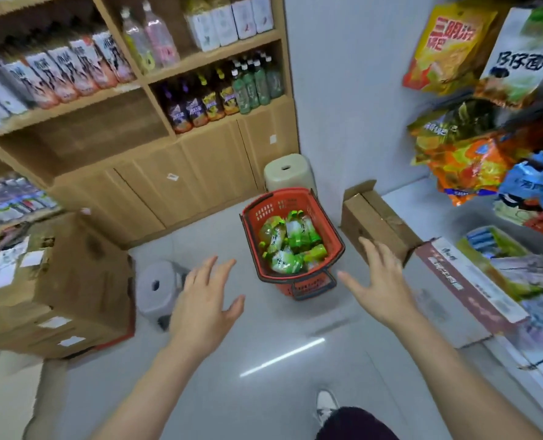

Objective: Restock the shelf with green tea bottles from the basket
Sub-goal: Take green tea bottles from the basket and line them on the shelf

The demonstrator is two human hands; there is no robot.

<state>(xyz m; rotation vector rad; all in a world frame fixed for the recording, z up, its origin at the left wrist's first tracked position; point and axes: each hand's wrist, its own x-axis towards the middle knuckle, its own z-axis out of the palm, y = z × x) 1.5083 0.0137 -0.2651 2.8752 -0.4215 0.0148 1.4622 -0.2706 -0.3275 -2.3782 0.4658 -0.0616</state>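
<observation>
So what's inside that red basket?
A loose pile of green-labelled bottles, lying at all angles in the basket. They cover its bottom, so whether more lie underneath cannot be seen.

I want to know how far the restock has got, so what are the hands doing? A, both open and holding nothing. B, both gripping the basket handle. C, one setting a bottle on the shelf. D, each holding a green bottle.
A: the left hand and right hand are spread open and empty near the red basket, and the green tea bottles lie inside it.
</observation>
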